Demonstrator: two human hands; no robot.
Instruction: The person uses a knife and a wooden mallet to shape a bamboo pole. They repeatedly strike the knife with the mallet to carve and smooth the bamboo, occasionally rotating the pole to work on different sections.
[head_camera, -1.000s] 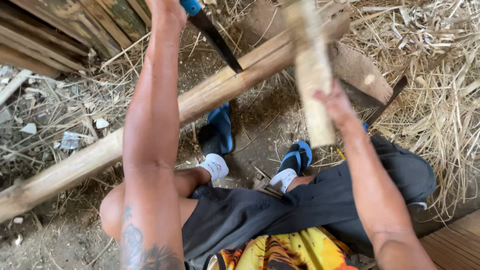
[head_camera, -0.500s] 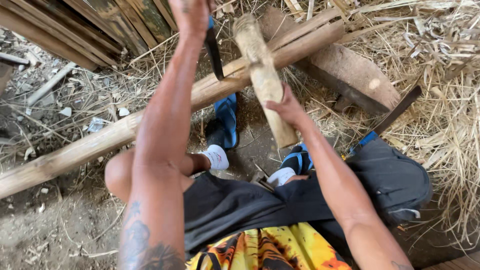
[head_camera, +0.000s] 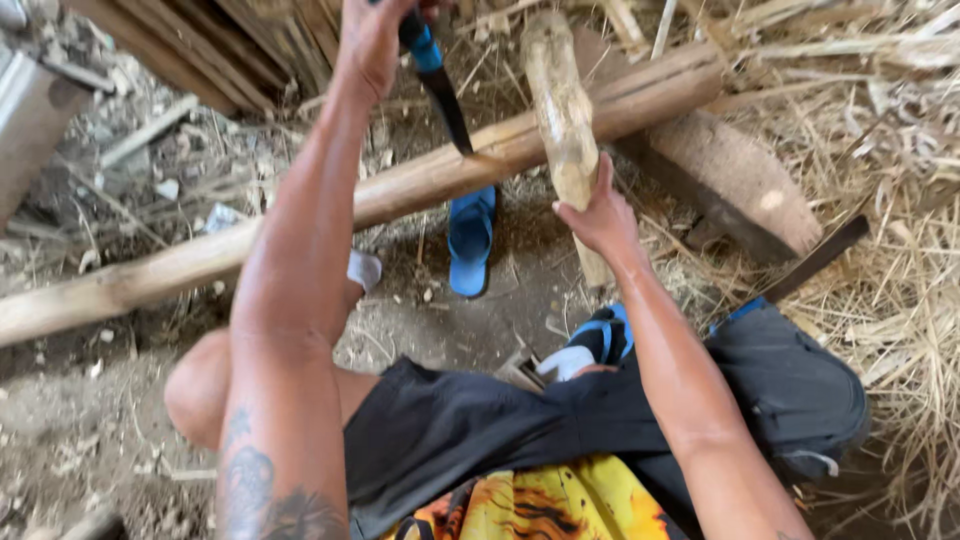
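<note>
1. Since half a second ago the knife has come down from beside the upright billet, and its dark blade now meets the long pole; the left foot has also slipped out of its sandal.
2. At the far left edge a grey metal container (head_camera: 28, 120) stands among scraps and dry debris.
3. A long pole (head_camera: 200, 262) runs from the lower left up to the upper right of the frame, lying across the dirt.
4. The left hand (head_camera: 372, 48), at the top centre-left, is wrapped tightly round the blue handle of a knife (head_camera: 440, 90); the blade slants down to the right and its tip touches the pole.
5. Below the pole, a blue sandal (head_camera: 470, 240) lies empty at the centre of the frame, with a white-socked foot (head_camera: 364, 270) just left of it.
6. Right of centre, the right hand (head_camera: 598, 215) grips a pale wooden billet (head_camera: 562, 110) from the right side, fingers closed round its lower part; the billet stands nearly upright, leaning against the pole.
7. Lower down, the other foot (head_camera: 590, 345) wears a blue sandal over a white sock.
8. A thick log (head_camera: 740, 180) lies behind the billet in the upper right.
9. Dry straw (head_camera: 900, 300) covers the right edge.
</note>
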